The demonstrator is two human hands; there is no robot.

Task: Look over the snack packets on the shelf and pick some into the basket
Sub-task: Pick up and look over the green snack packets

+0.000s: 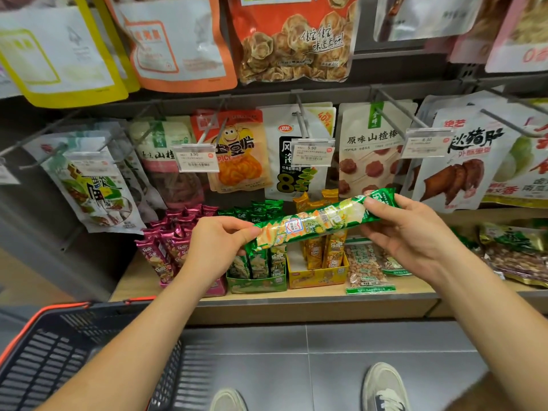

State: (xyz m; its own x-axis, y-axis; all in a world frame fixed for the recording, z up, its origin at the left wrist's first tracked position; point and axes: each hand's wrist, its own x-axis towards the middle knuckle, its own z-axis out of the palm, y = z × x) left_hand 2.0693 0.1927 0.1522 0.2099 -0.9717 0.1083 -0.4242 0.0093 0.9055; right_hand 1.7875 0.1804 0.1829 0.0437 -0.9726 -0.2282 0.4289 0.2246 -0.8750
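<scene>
The long green snack packet [311,225] is held roughly level across the middle of the frame, its right end slightly higher, just above the display boxes on the wooden shelf [296,301]. Its left end is pinched by the left hand [216,244], whose thumb and fingers are curled onto the wrapper. Its right end is gripped by the right hand [412,232], with the thumb laid on top and the fingers curled beneath.

Directly below the packet, a green display box [258,284] is filled with upright packets of the same kind. A yellow display box [317,277] stands just beside it to the right, and a cluster of magenta packets [172,232] is set to its left, partly hidden by the left wrist. A clear bag of peanuts [366,271] lies on the shelf right of the yellow box, below the right hand.

Above the shelf, rows of snack pouches are hung from metal hooks, among them a yellow potato-chip pouch [237,155] and a white pouch printed with red rounds [370,149]. Price tags [197,161] are clipped to the hook ends.

A dark basket [44,351] with an orange rim is seen at the lower left of the frame, beneath the left forearm. Two pale shoes [382,387] are seen on the grey tiled floor [296,351] at the bottom edge.
</scene>
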